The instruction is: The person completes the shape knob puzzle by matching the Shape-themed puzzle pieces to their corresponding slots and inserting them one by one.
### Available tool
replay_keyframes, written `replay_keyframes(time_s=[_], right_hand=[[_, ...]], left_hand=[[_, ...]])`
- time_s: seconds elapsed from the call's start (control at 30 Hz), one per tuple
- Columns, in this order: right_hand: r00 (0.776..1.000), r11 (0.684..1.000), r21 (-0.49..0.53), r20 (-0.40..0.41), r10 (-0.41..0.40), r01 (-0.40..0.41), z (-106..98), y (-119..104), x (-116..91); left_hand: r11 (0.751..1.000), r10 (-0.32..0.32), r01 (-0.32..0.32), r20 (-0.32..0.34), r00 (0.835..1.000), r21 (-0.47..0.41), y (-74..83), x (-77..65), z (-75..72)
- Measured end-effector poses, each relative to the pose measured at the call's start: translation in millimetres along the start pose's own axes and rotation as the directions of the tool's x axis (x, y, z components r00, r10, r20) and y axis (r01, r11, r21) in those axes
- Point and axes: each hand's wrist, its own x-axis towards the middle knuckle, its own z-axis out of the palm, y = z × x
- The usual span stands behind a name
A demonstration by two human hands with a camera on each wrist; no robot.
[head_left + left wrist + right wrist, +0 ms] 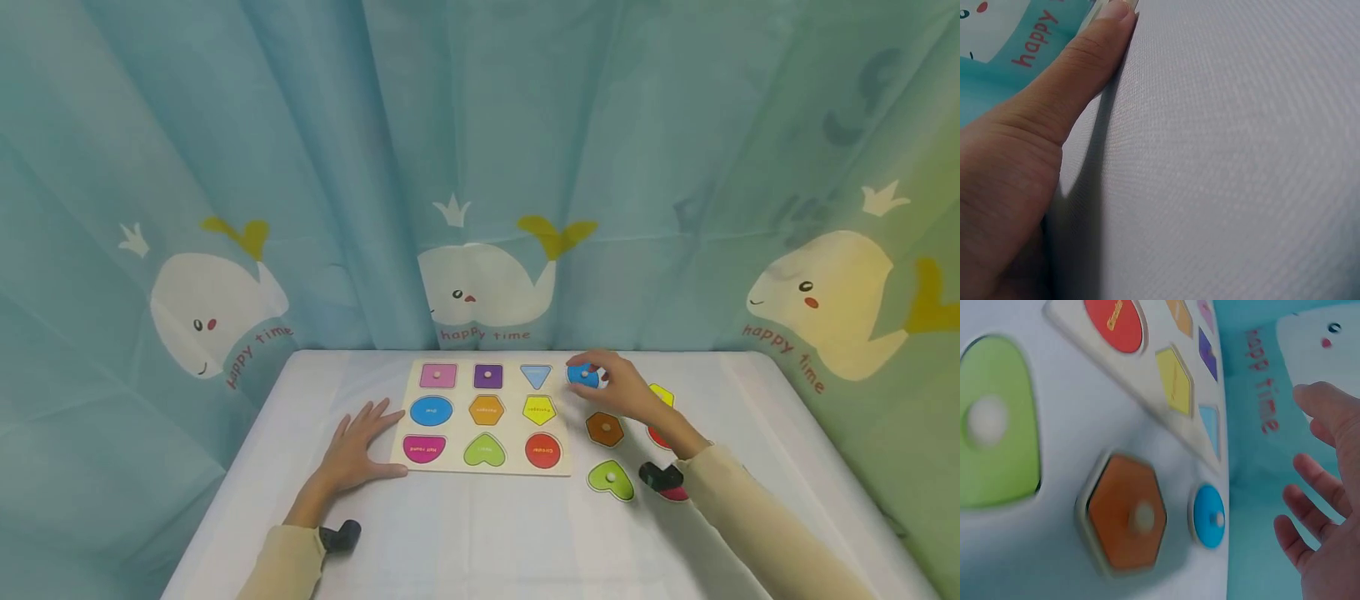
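A flat shape-puzzle board [455,429] lies on the table. My left hand [356,450] has its fingers spread at the board's left edge, and the thumb touches the lower left corner. Pink square [429,377] and purple square [480,382] pieces with knobs sit in the top row. The other shapes on the board show no knobs. My right hand [626,387] hovers by the knobbed blue oval piece [1202,512], just right of the board. In the right wrist view a gap separates its loosely bent fingers [1310,472] from that piece.
Right of the board lie an orange-brown hexagon piece [597,428] and a green heart piece [619,486]. Yellow [662,392], red [657,438] and magenta [676,493] pieces are partly hidden by my right arm. A whale-print curtain [480,167] hangs behind the white table.
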Motion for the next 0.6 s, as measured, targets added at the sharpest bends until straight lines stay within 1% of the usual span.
replay_keyframes(time_s=[0.17, 0.33, 0.43, 0.6], right_hand=[[0.998, 0.998, -0.029, -0.039, 0.049, -0.050, -23.8, 10.7, -25.8], [0.990, 0.988, -0.067, -0.051, 0.135, -0.138, -44.5, 19.1, -54.6], [0.983, 0.982, -0.072, -0.068, 0.169, -0.174, -54.1, 24.1, -72.0], [0.975, 0.976, -0.078, -0.112, 0.193, -0.202, -63.7, 36.0, -99.6]], left_hand=[[1.000, -0.003, 0.003, 0.006, 1.000, 0.006, -0.2, -0.5, -1.5], [1.000, 0.008, -0.008, -0.001, 1.000, 0.002, 0.7, -0.5, -1.9], [1.000, 0.016, -0.016, -0.013, 1.000, 0.004, 0.6, -0.4, -2.5], [1.000, 0.026, -0.026, -0.017, 1.000, -0.001, 0.5, -1.1, -3.1]])
